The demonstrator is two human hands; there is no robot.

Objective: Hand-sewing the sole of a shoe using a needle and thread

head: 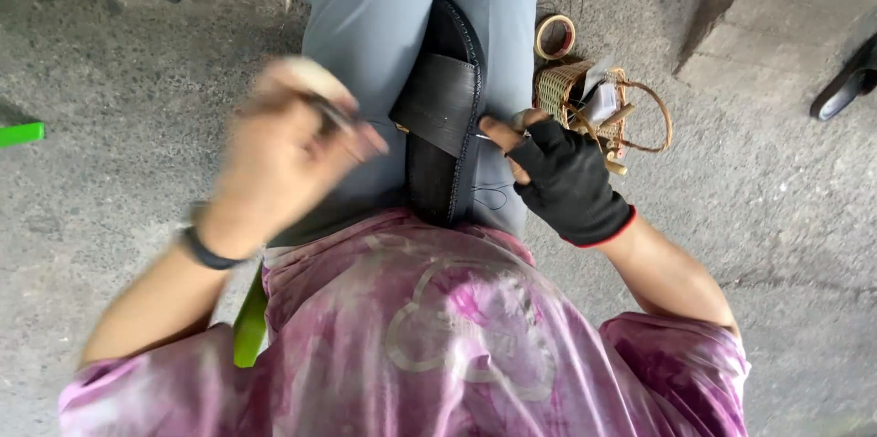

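A person is sitting over a concrete floor (pixel 110 81), looking down at their own lap. A black sandal (pixel 445 108) is lying lengthwise along the grey trousers (pixel 375 8), wedged between the knees, its wide strap (pixel 438 104) crossing it at mid-length.

The right hand (pixel 559 172), wearing a black fingerless glove (pixel 571 186) with a red cuff edge, is resting on the right side of the sandal. Its thumb and forefinger are pinching at the sole's edge just below the strap; what they are pinching is too small to tell. A thin dark thread (pixel 493 195) is looping over the trouser leg just near the hand.

The left hand (pixel 288 149) is blurred by motion, raised left of the sandal and apart from it. Its fingers are curled closed around a slim dark tool (pixel 333 113) with a pale handle end; the tool's tip is pointing right, towards the strap. A dark band (pixel 206 252) is circling the left wrist.

On the floor right of the knee a small wicker basket (pixel 559 85) with a looped handle is standing, holding some wooden-handled bits. A roll of tape (pixel 554 36) is lying just beyond it. A black shoe (pixel 845 90) is showing at the far right edge. A pink tie-dye shirt (pixel 420 336) is filling the near part of the view.
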